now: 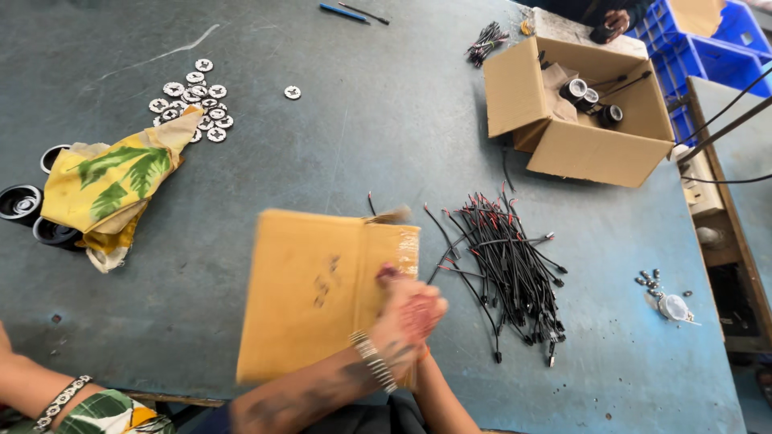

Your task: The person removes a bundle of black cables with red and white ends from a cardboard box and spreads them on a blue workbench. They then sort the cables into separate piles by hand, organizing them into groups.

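On the grey table (pixel 362 120), both hands (pixel 406 309), blurred, grip a flat cardboard piece (pixel 314 293) beside black wires (pixel 507 257).

So the flat cardboard sheet (pixel 314 293) sits low in the middle of the frame on the desk (pixel 362 120), with both hands (pixel 406 313) at its right edge. Just right of that is a pile of wires (pixel 503 257). Upper right there's an open cardboard box (pixel 579 112) with a few round parts in it, and crates (pixel 691 40) behind it. Far left is a cloth bag (pixel 108 189), with a bunch of small discs (pixel 193 96) above it. Lower right has a few small screws (pixel 651 281).
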